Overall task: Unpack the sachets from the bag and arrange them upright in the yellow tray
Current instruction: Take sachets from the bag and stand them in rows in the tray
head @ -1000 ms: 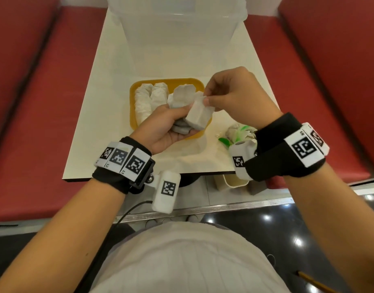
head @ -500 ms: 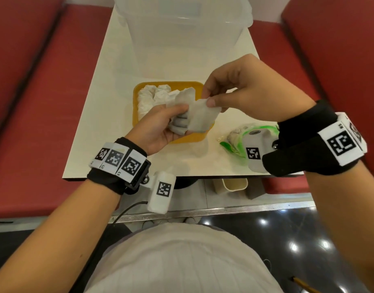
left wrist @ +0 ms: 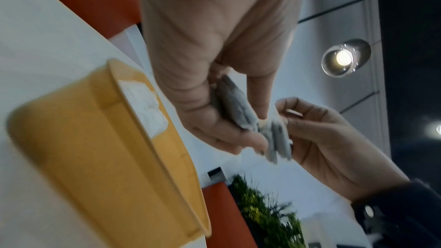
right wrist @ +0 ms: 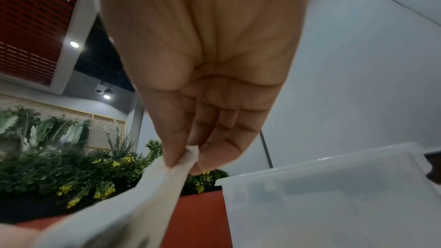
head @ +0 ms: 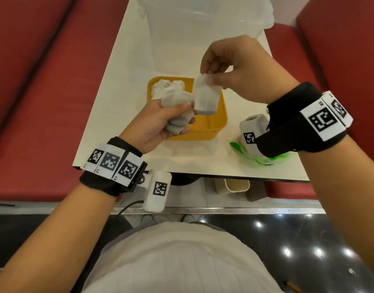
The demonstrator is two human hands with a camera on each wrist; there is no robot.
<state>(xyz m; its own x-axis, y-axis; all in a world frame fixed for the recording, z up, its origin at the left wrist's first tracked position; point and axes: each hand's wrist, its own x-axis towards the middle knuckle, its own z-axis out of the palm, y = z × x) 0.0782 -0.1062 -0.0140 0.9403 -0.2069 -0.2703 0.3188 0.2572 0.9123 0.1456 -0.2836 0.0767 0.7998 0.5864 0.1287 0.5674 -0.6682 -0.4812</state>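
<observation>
The left hand [head: 158, 121] gripped a bunch of white sachets [head: 177, 106] above the near rim of the yellow tray [head: 221, 121] on the worktop [head: 118, 102]. Beyond it, the right hand [head: 239, 68] pinched one sachet [head: 207, 98] by its top corner over the tray. More sachets [head: 167, 86] stood in the tray's far left corner.

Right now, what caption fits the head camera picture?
Right hand pinches one sachet above yellow tray.

bag [head: 264, 159]: mostly hidden behind right wrist | sachets [head: 167, 92] in tray [head: 221, 115]: count unclear, left hand [head: 160, 123] covers them | bin [head: 203, 22]: top cut off by edge
</observation>
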